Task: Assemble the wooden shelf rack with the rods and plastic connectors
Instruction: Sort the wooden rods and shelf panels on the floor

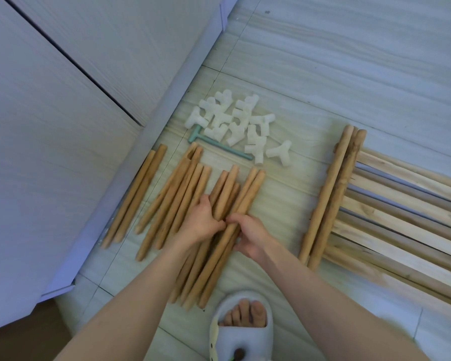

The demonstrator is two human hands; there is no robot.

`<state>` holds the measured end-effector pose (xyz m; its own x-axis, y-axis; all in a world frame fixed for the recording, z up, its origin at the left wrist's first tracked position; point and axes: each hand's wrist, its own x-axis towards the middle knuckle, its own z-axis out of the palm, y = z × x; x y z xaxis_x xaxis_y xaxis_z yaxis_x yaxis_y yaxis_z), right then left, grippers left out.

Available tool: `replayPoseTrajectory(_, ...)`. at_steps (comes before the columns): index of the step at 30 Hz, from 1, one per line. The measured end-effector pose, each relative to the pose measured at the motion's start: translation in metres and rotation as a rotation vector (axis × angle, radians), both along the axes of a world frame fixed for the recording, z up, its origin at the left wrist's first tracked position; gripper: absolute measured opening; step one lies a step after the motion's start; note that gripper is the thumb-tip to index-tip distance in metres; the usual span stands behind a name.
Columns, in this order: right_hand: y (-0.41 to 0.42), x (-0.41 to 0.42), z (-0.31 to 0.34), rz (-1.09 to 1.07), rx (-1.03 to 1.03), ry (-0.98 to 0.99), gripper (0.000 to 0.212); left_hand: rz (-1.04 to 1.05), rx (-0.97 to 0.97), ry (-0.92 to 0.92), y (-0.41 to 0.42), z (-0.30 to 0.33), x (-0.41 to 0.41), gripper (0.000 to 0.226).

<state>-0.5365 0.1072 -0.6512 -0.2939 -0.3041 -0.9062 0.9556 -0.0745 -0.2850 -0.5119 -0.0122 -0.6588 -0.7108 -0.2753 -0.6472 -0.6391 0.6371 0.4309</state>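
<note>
Nothing joined yet: your left hand (202, 222) and right hand (248, 237), fingers curled, grip short rods (227, 204); connectors (235, 123) untouched.

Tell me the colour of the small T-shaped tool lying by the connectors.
Pale green, the small T-shaped plastic tool, seen in the head view.

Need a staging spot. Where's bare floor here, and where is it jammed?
Free: floor strip between the middle rods and long rod pair; also beyond the connectors. Crowded: slats at right, rods under both hands.
</note>
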Motion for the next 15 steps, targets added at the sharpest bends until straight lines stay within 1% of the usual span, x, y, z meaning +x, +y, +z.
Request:
replayPoseTrajectory(5,-0.007,-0.001,-0.009,-0.056,0.096,-0.018,0.014,0.007,0.057,0.013,-0.019,0.011,-0.004,0.059)
replayPoseTrajectory(8,-0.006,-0.002,-0.01,-0.052,0.104,-0.04,0.006,0.049,0.122,0.038,-0.036,0.026,-0.003,0.059)
replayPoseTrajectory(11,-0.001,-0.004,-0.011,-0.098,0.131,-0.043,0.009,0.09,0.315,0.041,-0.032,0.037,-0.006,0.062)
replayPoseTrajectory(13,0.008,-0.007,-0.011,-0.137,0.168,-0.034,0.009,0.133,0.416,-0.033,-0.018,0.036,-0.01,0.05)
replayPoseTrajectory(15,0.021,-0.011,-0.012,-0.15,0.217,-0.017,0.008,0.142,0.37,-0.07,-0.002,0.028,-0.012,0.038)
